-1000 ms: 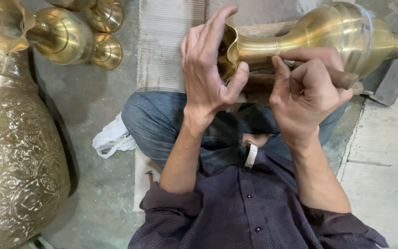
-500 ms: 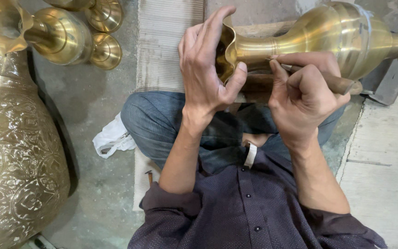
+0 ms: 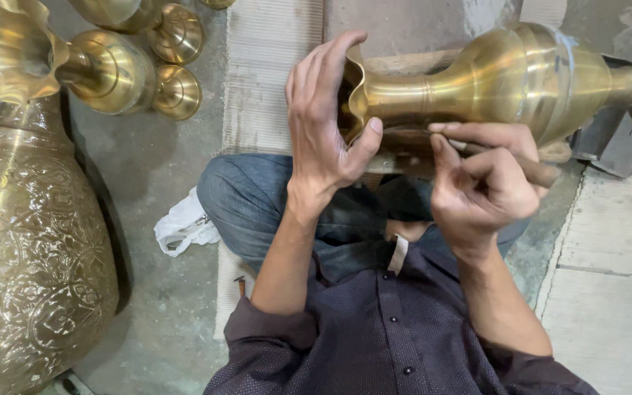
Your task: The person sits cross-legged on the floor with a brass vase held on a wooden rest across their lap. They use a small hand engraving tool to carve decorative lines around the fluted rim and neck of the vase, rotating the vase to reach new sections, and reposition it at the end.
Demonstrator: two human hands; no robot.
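Note:
A polished brass vase (image 3: pixel 506 84) lies on its side across a wooden rest in front of me, its wavy rim pointing left. My left hand (image 3: pixel 325 121) covers that rim, the thumb pressed on the neck and the fingers spread over the mouth. My right hand (image 3: pixel 486 181) is curled around a thin tool with a wooden handle (image 3: pixel 543 174), its tip held against the underside of the vase's neck. My knees in blue jeans (image 3: pixel 250 201) sit just below the vase.
A big engraved brass vase (image 3: pixel 31 241) fills the left edge, with a fluted brass rim (image 3: pixel 9 44) and several small brass pieces (image 3: pixel 173 66) above it. A white rag (image 3: pixel 184 225) lies by my knee. A ribbed mat (image 3: pixel 272 73) and a pale slab (image 3: pixel 616 278) flank me.
My left hand has stayed on the rim with only a slight shift of the fingers. My right hand has slid a little along the neck with the tool.

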